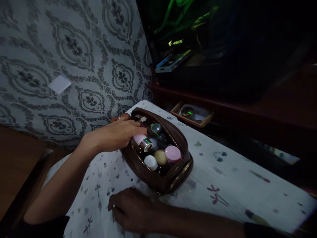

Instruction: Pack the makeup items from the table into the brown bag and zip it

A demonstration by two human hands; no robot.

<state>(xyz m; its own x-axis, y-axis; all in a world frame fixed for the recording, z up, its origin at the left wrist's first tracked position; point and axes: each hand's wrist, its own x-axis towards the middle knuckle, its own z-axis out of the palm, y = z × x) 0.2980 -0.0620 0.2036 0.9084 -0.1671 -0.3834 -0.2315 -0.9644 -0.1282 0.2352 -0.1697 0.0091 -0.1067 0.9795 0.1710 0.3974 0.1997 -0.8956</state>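
A brown toiletry bag (151, 175) lies unzipped on a white patterned cloth, packed with several bottles and jars. At its far left end is my left hand (121, 134), its fingers closed round a pink bottle (139, 138) with a shiny silver end; the fingertips are partly hidden. Inside the bag I see a white-capped bottle (151, 162), a beige round lid (160, 157), a pink lid (172, 153) and a clear-topped container (156, 128). My right hand (135, 208) rests on the cloth in front of the bag, fingers curled in, with nothing visible in them.
Behind the bag, a small open drawer (190, 115) holds a round item. A dark computer case (178, 79) with green lights stands on a reddish-brown desk (223, 102). The patterned wall (81, 76) rises at the left, with a white paper (59, 84) on it.
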